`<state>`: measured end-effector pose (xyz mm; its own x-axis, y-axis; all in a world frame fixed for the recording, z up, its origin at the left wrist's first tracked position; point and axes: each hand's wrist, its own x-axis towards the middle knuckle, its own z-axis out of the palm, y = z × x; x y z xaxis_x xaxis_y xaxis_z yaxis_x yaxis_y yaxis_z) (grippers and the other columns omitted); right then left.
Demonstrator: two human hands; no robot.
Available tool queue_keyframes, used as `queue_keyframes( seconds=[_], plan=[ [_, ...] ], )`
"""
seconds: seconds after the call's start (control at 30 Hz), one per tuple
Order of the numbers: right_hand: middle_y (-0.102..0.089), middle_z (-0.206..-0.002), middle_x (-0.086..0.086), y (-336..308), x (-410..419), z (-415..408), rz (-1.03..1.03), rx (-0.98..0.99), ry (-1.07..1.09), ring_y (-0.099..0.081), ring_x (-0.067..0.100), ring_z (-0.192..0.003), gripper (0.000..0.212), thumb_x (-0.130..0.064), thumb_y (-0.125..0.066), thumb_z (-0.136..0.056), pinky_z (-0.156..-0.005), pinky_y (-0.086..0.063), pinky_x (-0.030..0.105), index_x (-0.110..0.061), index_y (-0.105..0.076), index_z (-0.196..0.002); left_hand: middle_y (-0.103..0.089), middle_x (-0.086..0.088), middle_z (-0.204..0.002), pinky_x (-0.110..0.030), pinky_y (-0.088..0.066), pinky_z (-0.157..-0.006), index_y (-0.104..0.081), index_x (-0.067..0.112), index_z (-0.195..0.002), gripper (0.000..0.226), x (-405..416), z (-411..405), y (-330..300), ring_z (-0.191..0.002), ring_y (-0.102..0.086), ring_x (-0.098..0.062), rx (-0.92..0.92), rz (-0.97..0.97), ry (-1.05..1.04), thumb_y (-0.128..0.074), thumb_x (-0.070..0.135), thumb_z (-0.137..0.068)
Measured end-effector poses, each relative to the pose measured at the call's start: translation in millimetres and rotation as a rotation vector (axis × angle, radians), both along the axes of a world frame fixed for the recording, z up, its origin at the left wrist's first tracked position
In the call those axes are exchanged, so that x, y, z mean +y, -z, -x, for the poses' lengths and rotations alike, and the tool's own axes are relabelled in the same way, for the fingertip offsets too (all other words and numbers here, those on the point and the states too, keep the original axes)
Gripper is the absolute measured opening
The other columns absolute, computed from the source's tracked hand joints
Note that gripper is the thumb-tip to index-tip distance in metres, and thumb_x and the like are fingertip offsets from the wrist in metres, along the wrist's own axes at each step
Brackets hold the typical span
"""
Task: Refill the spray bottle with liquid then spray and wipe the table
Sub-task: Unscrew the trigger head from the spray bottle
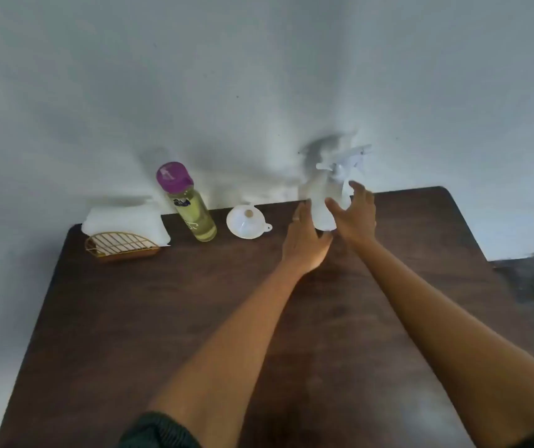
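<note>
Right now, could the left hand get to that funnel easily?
Probably yes. The left hand is beside the spray bottle, and only bare table lies between it and the funnel.

On the table [194, 318], along its far edge by the wall [259, 76], the funnel [246, 221] sits mid-row. Left of the funnel stands the bottle [191, 205], and further left the rack [121, 245] with a cloth [123, 215] behind it. Right of the funnel stands the sprayer [327, 202], the left hand [304, 244] and right hand [356, 215] flanking it.
</note>
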<state>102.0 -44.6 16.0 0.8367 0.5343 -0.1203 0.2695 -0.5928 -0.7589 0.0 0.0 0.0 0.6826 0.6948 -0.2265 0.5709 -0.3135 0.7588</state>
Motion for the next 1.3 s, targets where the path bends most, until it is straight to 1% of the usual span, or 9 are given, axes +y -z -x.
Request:
queue_keyframes(
  seconds=[0.23,0.37,0.5,0.7,0.87,1.0,1.07,1.2,1.3],
  plan=[
    [-0.052,-0.135,0.006,15.1,18.8,-11.2,-0.068,0.011,-0.033,-0.048,0.024,-0.125,0.062,-0.046,-0.061,-0.087,-0.096,-0.037,0.029,-0.012,-0.043,-0.136,0.01,0.003,-0.163,-0.047,-0.038,-0.108,0.007,0.022,-0.154,0.086,17.5,-24.6,6.0,-0.144,-0.028,-0.032,0.142,-0.042,0.139,-0.055,0.034,-0.095],
    [-0.058,-0.13,0.006,11.8,12.6,-3.4,-0.098,0.016,-0.031,-0.05,0.024,-0.124,0.059,-0.046,-0.061,-0.087,-0.103,-0.042,0.042,-0.008,-0.048,-0.131,0.008,0.001,-0.163,-0.05,-0.042,-0.103,0.005,0.021,-0.154,0.086,12.3,-15.4,1.9,-0.135,-0.041,-0.034,0.109,-0.061,0.128,-0.056,0.031,-0.094],
    [-0.059,-0.13,0.007,0.0,-3.4,22.1,-0.145,0.045,-0.04,-0.052,0.024,-0.122,0.059,-0.048,-0.061,-0.087,-0.102,-0.043,0.046,-0.01,-0.049,-0.13,0.004,0.0,-0.163,-0.05,-0.043,-0.102,0.0,0.021,-0.155,0.085,-1.3,12.9,-11.6,-0.121,-0.054,-0.035,0.058,-0.107,0.113,-0.058,0.031,-0.093],
    [-0.066,-0.111,-0.003,-23.8,-42.7,89.1,-0.218,-0.008,-0.161,-0.06,0.016,-0.104,0.038,-0.043,-0.064,-0.085,-0.088,-0.049,0.036,-0.02,-0.058,-0.115,0.003,0.0,-0.163,-0.044,-0.031,-0.114,-0.003,0.021,-0.155,0.083,-39.5,94.4,-26.4,-0.145,-0.023,-0.028,-0.001,-0.17,0.076,-0.057,0.032,-0.093],
    [-0.065,-0.115,-0.006,-26.7,-82.4,161.9,-0.228,-0.021,-0.316,-0.059,0.011,-0.106,0.037,-0.042,-0.065,-0.085,-0.091,-0.048,0.034,-0.023,-0.059,-0.116,0.004,0.002,-0.163,-0.036,-0.026,-0.114,0.001,0.024,-0.154,0.085,-88.6,179.5,-22.7,-0.148,-0.013,-0.02,0.0,-0.183,-0.011,-0.056,0.036,-0.094],
    [-0.066,-0.114,-0.012,-15.8,-112.4,218.5,-0.188,-0.013,-0.437,-0.055,0.0,-0.1,0.033,-0.044,-0.064,-0.086,-0.085,-0.04,0.017,-0.028,-0.061,-0.114,0.005,0.004,-0.163,-0.024,-0.017,-0.11,0.004,0.026,-0.154,0.087,-126.5,248.3,-7.8,-0.148,-0.01,-0.017,0.017,-0.157,-0.064,-0.057,0.034,-0.093],
    [-0.066,-0.114,-0.013,-9.6,-125.0,243.6,-0.186,-0.013,-0.477,-0.051,-0.006,-0.098,0.032,-0.044,-0.064,-0.086,-0.083,-0.036,0.011,-0.028,-0.062,-0.113,0.004,0.006,-0.163,-0.025,-0.019,-0.111,0.004,0.028,-0.154,0.087,-142.5,276.3,0.3,-0.148,-0.012,-0.017,0.024,-0.126,-0.1,-0.058,0.033,-0.092],
    [-0.065,-0.113,-0.014,0.8,-141.9,280.4,-0.132,-0.051,-0.518,-0.056,0.002,-0.103,0.033,-0.048,-0.061,-0.086,-0.087,-0.047,0.028,-0.027,-0.063,-0.113,-0.003,0.005,-0.163,-0.036,-0.026,-0.115,-0.002,0.027,-0.154,0.086,-165.2,312.2,10.3,-0.148,-0.014,-0.017,0.041,-0.091,-0.167,-0.06,0.03,-0.09],
    [-0.065,-0.115,-0.011,7.9,-151.6,297.7,-0.092,-0.053,-0.517,-0.058,0.01,-0.107,0.038,-0.05,-0.059,-0.087,-0.088,-0.05,0.038,-0.025,-0.061,-0.116,-0.004,0.007,-0.163,-0.037,-0.029,-0.112,-0.003,0.028,-0.154,0.086,-177.0,328.1,13.4,-0.147,-0.018,-0.018,0.044,-0.077,-0.201,-0.061,0.028,-0.09]
  ],
)
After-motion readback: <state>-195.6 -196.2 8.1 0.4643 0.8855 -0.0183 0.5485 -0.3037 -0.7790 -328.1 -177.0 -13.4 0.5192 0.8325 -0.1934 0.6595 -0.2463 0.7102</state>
